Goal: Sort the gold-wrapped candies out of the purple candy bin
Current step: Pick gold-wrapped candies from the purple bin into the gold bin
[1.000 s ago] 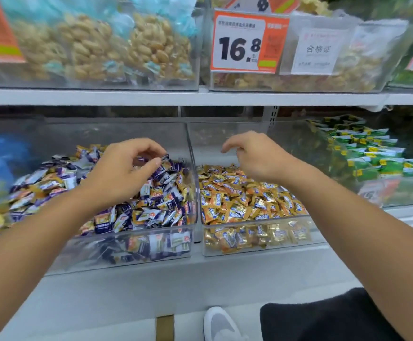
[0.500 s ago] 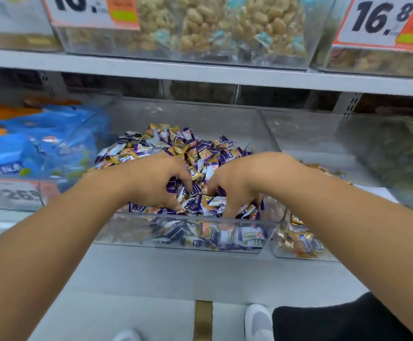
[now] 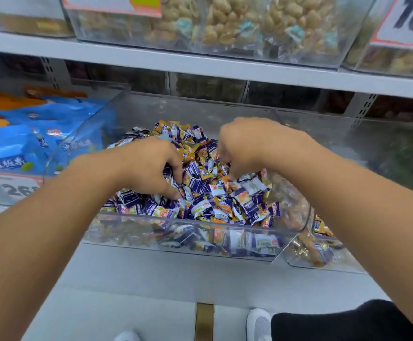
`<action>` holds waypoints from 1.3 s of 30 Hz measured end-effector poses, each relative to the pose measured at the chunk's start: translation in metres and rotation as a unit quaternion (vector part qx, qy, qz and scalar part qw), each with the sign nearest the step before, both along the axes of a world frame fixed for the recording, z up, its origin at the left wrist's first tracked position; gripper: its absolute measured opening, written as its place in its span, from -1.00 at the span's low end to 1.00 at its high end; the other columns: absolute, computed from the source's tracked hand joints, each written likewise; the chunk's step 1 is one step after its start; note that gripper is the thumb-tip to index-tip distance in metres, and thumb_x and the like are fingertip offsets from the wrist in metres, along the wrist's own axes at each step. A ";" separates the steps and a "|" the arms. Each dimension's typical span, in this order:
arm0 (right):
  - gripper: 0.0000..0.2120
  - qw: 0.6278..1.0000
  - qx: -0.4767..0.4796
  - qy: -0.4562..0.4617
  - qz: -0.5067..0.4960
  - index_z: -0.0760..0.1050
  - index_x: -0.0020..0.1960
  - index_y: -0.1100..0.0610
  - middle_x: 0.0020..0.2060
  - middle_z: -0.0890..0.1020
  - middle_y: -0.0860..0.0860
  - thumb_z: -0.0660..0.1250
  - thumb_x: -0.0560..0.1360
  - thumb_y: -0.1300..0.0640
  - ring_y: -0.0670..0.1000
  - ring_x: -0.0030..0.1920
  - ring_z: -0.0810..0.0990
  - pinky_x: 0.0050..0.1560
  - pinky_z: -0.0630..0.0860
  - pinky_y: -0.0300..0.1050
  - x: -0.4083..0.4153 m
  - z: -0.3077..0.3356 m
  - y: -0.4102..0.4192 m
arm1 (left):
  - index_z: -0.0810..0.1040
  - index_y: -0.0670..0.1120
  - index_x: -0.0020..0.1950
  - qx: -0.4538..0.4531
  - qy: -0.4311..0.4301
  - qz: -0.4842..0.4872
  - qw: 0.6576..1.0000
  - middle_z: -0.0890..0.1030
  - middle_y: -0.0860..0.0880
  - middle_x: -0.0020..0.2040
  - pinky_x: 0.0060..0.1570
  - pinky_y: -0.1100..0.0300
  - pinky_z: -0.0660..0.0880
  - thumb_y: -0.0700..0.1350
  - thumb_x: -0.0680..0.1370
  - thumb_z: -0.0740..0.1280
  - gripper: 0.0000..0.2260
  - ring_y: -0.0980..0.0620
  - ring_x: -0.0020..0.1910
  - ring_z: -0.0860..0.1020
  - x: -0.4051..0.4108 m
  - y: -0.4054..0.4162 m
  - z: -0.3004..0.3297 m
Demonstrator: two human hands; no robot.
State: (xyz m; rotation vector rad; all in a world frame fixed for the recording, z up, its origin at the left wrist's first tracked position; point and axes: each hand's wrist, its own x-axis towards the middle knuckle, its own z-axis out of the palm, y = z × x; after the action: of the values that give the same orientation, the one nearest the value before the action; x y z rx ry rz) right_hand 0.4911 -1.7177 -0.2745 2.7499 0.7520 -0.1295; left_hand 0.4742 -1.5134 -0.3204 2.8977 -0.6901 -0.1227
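Candies in crinkled purple-and-white wrappers (image 3: 201, 190), mixed with gold-wrapped candies (image 3: 190, 150), form one heap filling the clear, straight-walled plastic bin (image 3: 180, 223) on the shelf. Two bare hands work in the heap. Left hand (image 3: 151, 166): fingers curled down among the wrappers near the bin's front wall. Right hand (image 3: 247, 146): fingertips pinched narrow above the centre; held item cannot be determined. Second clear bin (image 3: 306, 257) of gold candies adjoins the right wall.

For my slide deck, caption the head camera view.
Both hands, left and right, dig into the purple candy bin.
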 end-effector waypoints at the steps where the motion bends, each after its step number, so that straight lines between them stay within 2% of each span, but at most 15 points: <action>1: -0.75 0.999 0.047 0.006 0.015 0.63 -0.07 0.08 -0.23 0.58 -0.04 0.59 0.36 0.01 0.06 -0.07 0.58 -0.07 0.59 -0.03 0.001 -0.003 0.003 | 0.69 0.11 -0.15 -0.005 -0.001 0.002 1.000 0.61 0.15 0.02 0.11 0.03 0.48 0.24 0.33 0.54 -0.75 0.09 0.03 0.56 -0.001 -0.001 0.000; 5: -0.79 0.997 0.012 0.073 -0.012 0.60 0.02 0.17 -0.21 0.60 0.01 0.51 0.47 0.10 0.07 -0.18 0.56 -0.14 0.56 -0.04 0.009 -0.029 0.008 | 0.69 0.05 -0.26 -0.028 -0.010 0.006 1.000 0.65 0.10 -0.12 0.00 -0.03 0.52 0.30 0.37 0.47 -0.68 0.05 -0.10 0.59 -0.002 0.003 -0.002; 8: -0.57 0.994 -0.053 0.093 -0.024 0.53 0.22 0.19 0.00 0.62 0.02 0.51 0.46 -0.02 0.10 0.01 0.61 -0.08 0.53 -0.08 0.012 -0.033 0.011 | 0.66 0.04 -0.29 -0.057 -0.024 0.008 0.998 0.65 0.10 -0.22 -0.09 0.06 0.52 0.24 0.41 0.46 -0.71 0.09 -0.19 0.59 -0.008 0.003 -0.002; 10: -0.58 0.995 -0.043 0.092 -0.022 0.51 0.14 0.16 -0.12 0.55 -0.01 0.54 0.43 -0.05 0.11 0.00 0.59 -0.12 0.49 -0.10 0.011 -0.033 0.014 | 0.64 0.06 -0.13 -0.115 -0.070 0.031 0.990 0.63 0.17 -0.15 -0.06 0.14 0.50 0.15 0.43 0.49 -0.81 0.13 -0.13 0.57 -0.010 0.000 -0.002; 12: -0.54 0.994 -0.041 0.094 -0.024 0.53 0.19 0.17 -0.12 0.51 -0.01 0.54 0.42 -0.05 0.10 -0.01 0.58 -0.13 0.46 -0.12 0.008 -0.034 0.014 | 0.55 0.02 0.20 -0.127 -0.137 0.062 0.980 0.54 0.14 0.04 0.04 0.17 0.44 0.01 0.41 0.53 -0.60 0.09 0.00 0.50 -0.009 -0.006 -0.004; 14: -0.48 0.994 -0.043 0.097 -0.028 0.52 0.27 0.19 -0.05 0.49 0.00 0.52 0.44 -0.07 0.09 0.00 0.56 -0.12 0.43 -0.14 0.005 -0.033 0.011 | 0.48 0.00 0.36 -0.086 -0.162 0.076 0.980 0.56 0.04 0.17 0.16 0.06 0.46 -0.07 0.38 0.50 -0.45 -0.03 0.14 0.50 -0.004 -0.011 -0.009; 21: -0.76 0.992 0.074 0.092 -0.040 0.65 0.02 0.22 -0.05 0.70 0.08 0.57 0.39 0.17 0.11 -0.04 0.66 -0.05 0.63 0.01 0.004 -0.037 0.012 | 0.65 0.09 0.10 -0.034 -0.129 0.130 0.982 0.67 0.00 0.10 0.04 -0.03 0.56 0.03 0.50 0.46 -0.81 -0.08 0.07 0.60 0.003 -0.016 -0.015; 24: -0.83 0.973 0.191 0.101 -0.076 0.69 -0.06 0.17 -0.16 0.71 0.01 0.59 0.38 0.17 0.02 -0.15 0.65 -0.16 0.56 -0.12 0.008 -0.025 0.000 | 0.65 0.07 0.05 -0.050 -0.133 0.142 0.980 0.68 -0.02 0.00 -0.08 0.04 0.55 -0.02 0.54 0.42 -0.90 -0.03 -0.14 0.60 0.002 -0.017 -0.014; 26: -0.85 0.922 0.332 0.154 -0.130 0.68 -0.03 0.21 -0.17 0.72 0.08 0.55 0.42 0.21 0.04 -0.14 0.70 -0.12 0.64 -0.10 0.008 -0.018 -0.008 | 0.66 0.03 -0.02 -0.104 -0.129 0.151 0.975 0.63 0.04 -0.14 -0.15 0.14 0.46 -0.05 0.54 0.44 -0.95 0.05 -0.26 0.54 -0.001 -0.016 -0.013; 28: -0.85 0.812 0.484 0.253 -0.205 0.61 0.06 0.32 -0.06 0.70 0.21 0.44 0.51 0.31 0.07 -0.12 0.74 -0.10 0.69 -0.12 0.007 -0.012 -0.011 | 0.67 0.00 -0.09 -0.227 -0.114 0.180 0.950 0.63 0.08 -0.18 -0.11 0.18 0.47 -0.09 0.52 0.47 -0.98 0.06 -0.18 0.59 -0.004 -0.012 -0.013; 30: -0.86 0.692 0.582 0.331 -0.270 0.50 0.10 0.36 -0.03 0.62 0.23 0.35 0.56 0.36 0.08 -0.18 0.72 -0.21 0.68 -0.17 0.009 -0.010 -0.012 | 0.70 -0.02 -0.14 -0.380 -0.073 0.223 0.895 0.69 0.07 -0.21 -0.11 0.22 0.52 -0.11 0.48 0.51 -0.98 0.10 -0.17 0.65 -0.006 -0.009 -0.010; 32: -0.90 0.643 0.600 0.368 -0.301 0.44 0.06 0.29 -0.16 0.57 0.17 0.29 0.56 0.33 0.03 -0.31 0.61 -0.36 0.60 -0.21 0.013 -0.011 -0.011 | 0.72 0.00 -0.17 -0.482 -0.031 0.262 0.835 0.71 0.06 -0.22 -0.11 0.26 0.51 -0.13 0.45 0.53 -0.97 0.13 -0.16 0.65 -0.006 -0.007 -0.007; 36: -0.86 0.711 0.513 0.366 -0.313 0.46 -0.19 0.16 -0.42 0.43 0.01 0.16 0.50 0.20 -0.06 -0.45 0.35 -0.49 0.31 -0.27 0.012 -0.014 0.005 | 0.73 -0.04 -0.21 -0.570 0.034 0.288 0.769 0.73 0.00 -0.20 -0.06 0.19 0.53 -0.18 0.41 0.53 -0.96 0.07 -0.15 0.66 -0.006 -0.004 0.001; 38: -0.81 0.743 0.498 0.339 -0.292 0.41 -0.24 0.14 -0.46 0.35 0.00 0.16 0.54 0.21 -0.05 -0.49 0.30 -0.50 0.24 -0.27 0.011 -0.018 0.016 | 0.72 -0.06 -0.19 -0.586 0.042 0.288 0.757 0.72 -0.04 -0.19 -0.07 0.18 0.54 -0.19 0.43 0.51 -0.96 0.03 -0.17 0.66 -0.005 -0.003 0.000; 39: -0.81 0.784 0.471 0.303 -0.266 0.43 -0.23 0.16 -0.45 0.37 0.02 0.21 0.56 0.20 -0.03 -0.50 0.31 -0.49 0.25 -0.25 0.010 -0.021 0.020 | 0.71 -0.06 -0.17 -0.579 0.026 0.291 0.761 0.71 -0.05 -0.20 -0.10 0.17 0.55 -0.20 0.46 0.49 -0.95 0.03 -0.20 0.64 -0.005 -0.002 -0.001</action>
State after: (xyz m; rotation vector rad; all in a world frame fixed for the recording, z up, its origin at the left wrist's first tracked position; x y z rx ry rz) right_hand 0.5008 -1.6974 -0.2957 3.8819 0.0674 -1.0671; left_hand 0.4695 -1.5155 -0.3216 1.7264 0.1927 0.2290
